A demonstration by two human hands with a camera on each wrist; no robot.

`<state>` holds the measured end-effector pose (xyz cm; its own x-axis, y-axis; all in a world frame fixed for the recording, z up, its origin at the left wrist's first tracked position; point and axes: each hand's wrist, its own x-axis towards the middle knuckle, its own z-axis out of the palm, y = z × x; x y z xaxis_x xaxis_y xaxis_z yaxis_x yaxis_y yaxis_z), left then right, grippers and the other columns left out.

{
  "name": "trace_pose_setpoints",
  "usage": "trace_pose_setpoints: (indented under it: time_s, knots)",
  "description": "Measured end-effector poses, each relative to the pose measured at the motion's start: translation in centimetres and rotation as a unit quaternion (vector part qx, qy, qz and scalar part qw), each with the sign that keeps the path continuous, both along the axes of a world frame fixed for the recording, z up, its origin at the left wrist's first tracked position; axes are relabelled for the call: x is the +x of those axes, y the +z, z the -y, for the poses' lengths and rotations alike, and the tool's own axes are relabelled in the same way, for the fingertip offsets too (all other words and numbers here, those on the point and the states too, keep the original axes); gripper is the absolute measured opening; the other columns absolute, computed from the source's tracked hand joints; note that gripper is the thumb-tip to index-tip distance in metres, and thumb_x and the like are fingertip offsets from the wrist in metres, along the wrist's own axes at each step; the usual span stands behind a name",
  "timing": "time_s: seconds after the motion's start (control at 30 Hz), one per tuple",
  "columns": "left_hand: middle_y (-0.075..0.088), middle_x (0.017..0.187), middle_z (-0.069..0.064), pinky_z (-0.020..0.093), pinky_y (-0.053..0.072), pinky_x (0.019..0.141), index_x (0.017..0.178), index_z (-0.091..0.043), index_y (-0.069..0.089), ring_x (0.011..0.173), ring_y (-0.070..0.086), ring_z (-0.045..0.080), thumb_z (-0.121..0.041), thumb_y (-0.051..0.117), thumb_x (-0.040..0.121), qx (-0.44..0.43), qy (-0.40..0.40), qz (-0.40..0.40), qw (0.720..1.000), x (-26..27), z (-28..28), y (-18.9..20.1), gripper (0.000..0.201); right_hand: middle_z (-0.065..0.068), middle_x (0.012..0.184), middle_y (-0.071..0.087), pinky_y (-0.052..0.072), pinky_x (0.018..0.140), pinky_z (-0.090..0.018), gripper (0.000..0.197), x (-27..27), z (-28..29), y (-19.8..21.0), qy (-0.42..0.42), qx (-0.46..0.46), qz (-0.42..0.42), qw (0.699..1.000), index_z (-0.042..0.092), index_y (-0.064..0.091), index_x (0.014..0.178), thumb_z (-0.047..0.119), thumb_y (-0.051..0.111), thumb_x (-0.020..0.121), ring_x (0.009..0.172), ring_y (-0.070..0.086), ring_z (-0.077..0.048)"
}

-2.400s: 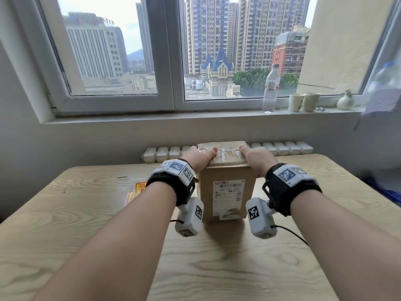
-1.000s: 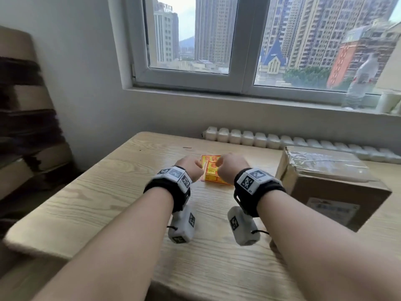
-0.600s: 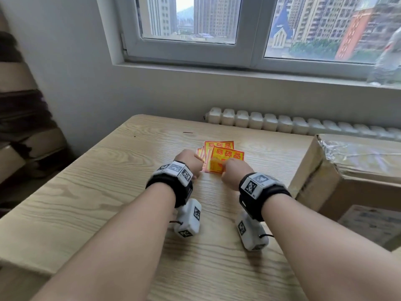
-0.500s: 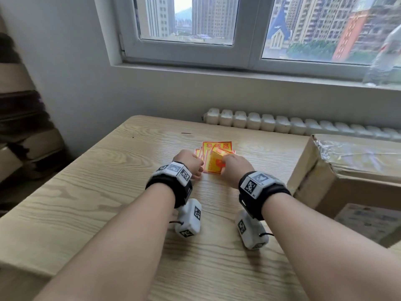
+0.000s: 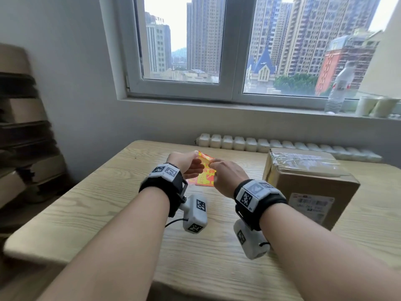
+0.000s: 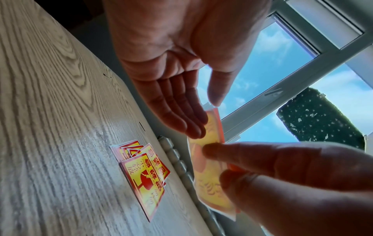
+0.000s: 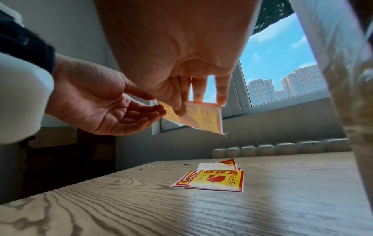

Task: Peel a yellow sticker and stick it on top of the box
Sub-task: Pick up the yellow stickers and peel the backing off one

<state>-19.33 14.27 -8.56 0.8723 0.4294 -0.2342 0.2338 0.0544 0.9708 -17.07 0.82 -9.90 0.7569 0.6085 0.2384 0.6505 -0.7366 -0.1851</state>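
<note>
Both hands hold one yellow and red sticker (image 5: 205, 159) in the air, above a small stack of like stickers (image 5: 204, 180) on the wooden table (image 5: 108, 205). My left hand (image 5: 200, 164) pinches the sticker's left end between thumb and nearly straight fingers (image 6: 193, 126). My right hand (image 5: 213, 165) pinches it from the right, thumb and fingers (image 7: 221, 94) curled on the sheet (image 7: 201, 118). A white backing corner shows at the sticker's (image 6: 210, 159) edge. The stack (image 6: 145, 178) (image 7: 216, 180) lies flat. The taped cardboard box (image 5: 310, 185) stands to the right of both hands.
A white segmented strip (image 5: 282, 146) runs along the table's far edge under the windowsill. On the sill stand a water bottle (image 5: 338, 90) and paper cups (image 5: 366, 106). Flattened cardboard (image 5: 21, 127) is stacked at the far left, off the table.
Both hands left the box top, went left to the sticker stack, and have now lifted one sticker off it into the air.
</note>
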Motion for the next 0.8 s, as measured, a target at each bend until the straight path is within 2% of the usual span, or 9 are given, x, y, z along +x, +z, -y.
trace_pose_setpoints:
  time_s: [0.07, 0.13, 0.2, 0.3, 0.43, 0.57, 0.7, 0.8]
  knots:
    - [0.068, 0.065, 0.008, 0.021, 0.053, 0.061, 0.073, -0.004, 0.062, 0.052, 0.064, 0.012, -0.024, 0.052, 0.095, -0.003, 0.001, 0.006, 1.0, -0.8, 0.4, 0.5, 0.031, -0.004, 0.131, 0.06, 0.049, 0.094, -0.036, 0.04, -0.8, 0.4, 0.3, 0.006, -0.005, 0.006, 1.0, 0.007, 0.065, 0.116, 0.0, 0.041, 0.086, 0.109, 0.06, -0.027]
    - [0.068, 0.048, 0.002, 0.02, 0.053, 0.056, 0.072, -0.005, 0.062, 0.04, 0.064, 0.008, -0.023, 0.053, 0.095, -0.009, 0.001, 0.009, 1.0, -1.6, 0.7, 0.9, 0.03, -0.004, 0.131, 0.06, 0.049, 0.094, -0.035, 0.04, -1.5, 0.8, 0.7, 0.01, -0.002, 0.009, 1.0, 0.007, 0.065, 0.118, 0.0, 0.041, 0.086, 0.11, 0.06, -0.026]
    - [0.066, 0.041, 0.0, 0.021, 0.053, 0.059, 0.072, -0.004, 0.062, 0.044, 0.066, 0.01, -0.024, 0.051, 0.095, -0.024, 0.003, 0.016, 1.0, -2.3, 1.0, 1.3, 0.032, -0.004, 0.133, 0.059, 0.047, 0.095, -0.033, 0.04, -2.0, 1.1, 1.1, 0.012, 0.002, 0.009, 1.0, 0.007, 0.064, 0.119, 0.0, 0.041, 0.087, 0.112, 0.059, -0.025]
    - [0.069, 0.055, 0.006, 0.025, 0.053, 0.071, 0.074, -0.002, 0.062, 0.063, 0.064, 0.018, -0.027, 0.051, 0.096, -0.032, 0.004, 0.026, 0.999, -3.1, 1.3, 1.9, 0.035, -0.003, 0.136, 0.057, 0.045, 0.096, -0.032, 0.042, -2.6, 1.5, 1.8, 0.016, 0.009, 0.014, 1.0, 0.007, 0.064, 0.121, 0.0, 0.041, 0.086, 0.115, 0.058, -0.025]
    - [0.067, 0.041, 0.002, 0.026, 0.053, 0.07, 0.075, -0.003, 0.062, 0.066, 0.063, 0.017, -0.026, 0.05, 0.096, -0.037, -0.013, 0.012, 0.999, -3.7, 1.5, 2.6, 0.033, -0.005, 0.136, 0.058, 0.044, 0.101, -0.034, 0.044, -3.0, 1.8, 2.3, 0.012, 0.019, 0.015, 1.0, 0.007, 0.063, 0.122, 0.0, 0.04, 0.085, 0.119, 0.056, -0.026]
    - [0.069, 0.047, 0.003, 0.028, 0.053, 0.075, 0.077, -0.002, 0.064, 0.068, 0.064, 0.019, -0.014, 0.051, 0.093, -0.037, -0.024, 0.013, 0.999, -4.3, 1.8, 3.0, 0.025, -0.003, 0.135, 0.059, 0.045, 0.101, -0.036, 0.043, -3.2, 2.1, 2.4, 0.006, 0.028, 0.018, 0.999, 0.009, 0.064, 0.121, 0.001, 0.04, 0.086, 0.118, 0.057, -0.024]
    - [0.067, 0.041, 0.0, 0.026, 0.053, 0.068, 0.075, -0.003, 0.063, 0.066, 0.062, 0.016, -0.01, 0.05, 0.094, -0.028, -0.027, 0.015, 0.999, -4.6, 2.1, 3.2, 0.024, -0.001, 0.137, 0.058, 0.044, 0.1, -0.033, 0.046, -3.6, 2.4, 2.7, 0.012, 0.03, 0.019, 0.999, 0.011, 0.062, 0.126, 0.0, 0.04, 0.087, 0.119, 0.057, -0.023]
    - [0.067, 0.042, 0.0, 0.024, 0.053, 0.063, 0.072, -0.004, 0.061, 0.059, 0.063, 0.013, -0.009, 0.049, 0.095, -0.021, -0.022, 0.021, 0.999, -4.7, 2.2, 3.3, 0.026, -0.002, 0.127, 0.064, 0.047, 0.097, -0.034, 0.04, -3.9, 2.5, 2.8, 0.008, 0.05, -0.004, 0.999, 0.015, 0.07, 0.112, 0.0, 0.043, 0.086, 0.113, 0.06, -0.023]
